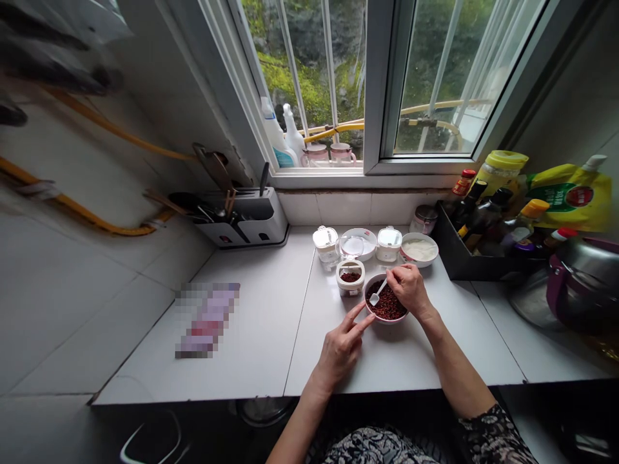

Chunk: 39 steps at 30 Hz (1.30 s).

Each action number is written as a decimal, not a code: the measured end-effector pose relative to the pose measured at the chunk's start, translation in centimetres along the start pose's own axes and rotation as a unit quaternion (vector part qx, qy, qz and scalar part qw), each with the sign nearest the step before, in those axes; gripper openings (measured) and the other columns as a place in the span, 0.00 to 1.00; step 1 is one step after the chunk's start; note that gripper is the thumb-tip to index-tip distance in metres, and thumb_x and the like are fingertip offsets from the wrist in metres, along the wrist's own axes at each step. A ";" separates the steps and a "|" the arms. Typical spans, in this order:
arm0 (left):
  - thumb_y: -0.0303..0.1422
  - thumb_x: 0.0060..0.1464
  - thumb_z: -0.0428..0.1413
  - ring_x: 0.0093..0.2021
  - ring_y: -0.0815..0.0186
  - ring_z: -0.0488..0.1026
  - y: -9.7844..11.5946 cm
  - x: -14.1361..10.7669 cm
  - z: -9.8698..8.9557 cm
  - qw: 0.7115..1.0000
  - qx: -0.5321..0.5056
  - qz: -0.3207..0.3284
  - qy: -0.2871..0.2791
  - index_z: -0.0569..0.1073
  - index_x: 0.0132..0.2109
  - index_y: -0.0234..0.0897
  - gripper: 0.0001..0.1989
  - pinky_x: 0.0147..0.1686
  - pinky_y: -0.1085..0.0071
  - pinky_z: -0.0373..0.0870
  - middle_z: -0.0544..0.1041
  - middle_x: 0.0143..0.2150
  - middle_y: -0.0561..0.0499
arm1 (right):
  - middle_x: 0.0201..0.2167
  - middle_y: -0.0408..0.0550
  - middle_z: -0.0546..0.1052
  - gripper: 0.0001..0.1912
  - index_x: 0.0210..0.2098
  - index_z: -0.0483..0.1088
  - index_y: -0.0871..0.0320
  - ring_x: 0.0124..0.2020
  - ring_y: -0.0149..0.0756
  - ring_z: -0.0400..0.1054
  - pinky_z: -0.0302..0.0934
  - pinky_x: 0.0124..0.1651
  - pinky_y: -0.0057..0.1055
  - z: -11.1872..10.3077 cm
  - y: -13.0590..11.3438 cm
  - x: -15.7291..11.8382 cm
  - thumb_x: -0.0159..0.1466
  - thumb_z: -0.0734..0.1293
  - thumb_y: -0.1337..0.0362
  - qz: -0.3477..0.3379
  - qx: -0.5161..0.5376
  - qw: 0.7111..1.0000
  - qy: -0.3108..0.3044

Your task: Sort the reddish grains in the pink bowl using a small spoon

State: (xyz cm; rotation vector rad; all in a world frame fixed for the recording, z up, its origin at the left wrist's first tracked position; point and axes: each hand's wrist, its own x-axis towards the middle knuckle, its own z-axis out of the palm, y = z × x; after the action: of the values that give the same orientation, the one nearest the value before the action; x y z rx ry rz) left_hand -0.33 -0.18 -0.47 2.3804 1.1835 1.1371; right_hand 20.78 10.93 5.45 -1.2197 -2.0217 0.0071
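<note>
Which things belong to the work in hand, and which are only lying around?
Seemingly in use: white spoon in the right hand; bowl of dark red grains, left hand at its rim; probably the open jar.

Lying about: utensil holder; white bottles; black tray.

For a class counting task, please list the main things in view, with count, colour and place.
Bowl: one, pink, centre
Grains: many, dark red, in bowl and one jar
Spoon: one, white, over grains
Square jars: three, white tops, around dish
Dish: one, white, under window
Rear bowl: one, white, near box
Box: one, black, right
Bottles: several, mixed, in box
Pouch: one, yellow, behind box
Pot: one, silver, far right
Rack: one, grey, back left
Mugs: two, pink, sill
Window: one, grey, back
Counter: one, white, below
Left hand: one, bare, touching bowl
Right hand: one, bare, holding spoon
</note>
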 end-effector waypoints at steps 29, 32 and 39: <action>0.14 0.55 0.46 0.40 0.70 0.79 0.1 0.1 -0.1 1.000 0.008 0.011 0.010 0.63 0.68 0.46 0.36 0.45 0.72 0.79 0.65 0.69 0.42 | 0.16 0.41 0.69 0.22 0.19 0.61 0.54 0.23 0.33 0.64 0.57 0.42 0.32 -0.2 0.5 0.0 0.70 0.60 0.61 -0.014 0.010 1.000 -0.007; 0.14 0.55 0.46 0.41 0.70 0.79 0.2 0.2 -0.1 1.000 0.007 0.013 0.015 0.63 0.67 0.46 0.36 0.45 0.72 0.79 0.66 0.68 0.42 | 0.16 0.41 0.69 0.22 0.18 0.61 0.54 0.23 0.33 0.63 0.57 0.41 0.32 -0.2 0.5 0.1 0.70 0.60 0.61 -0.007 0.012 1.000 -0.008; 0.14 0.55 0.46 0.40 0.71 0.80 0.2 0.2 -0.1 1.000 0.012 0.020 0.018 0.63 0.67 0.45 0.36 0.44 0.72 0.79 0.65 0.68 0.42 | 0.16 0.42 0.71 0.22 0.18 0.61 0.54 0.23 0.33 0.64 0.57 0.41 0.32 -0.4 0.5 0.2 0.69 0.60 0.61 0.001 0.004 1.000 0.003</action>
State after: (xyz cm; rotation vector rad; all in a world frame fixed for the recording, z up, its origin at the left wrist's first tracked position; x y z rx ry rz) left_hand -0.19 -0.15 -0.18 2.4222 1.1727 1.1895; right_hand 21.29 11.18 5.63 -1.2158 -2.0137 0.0124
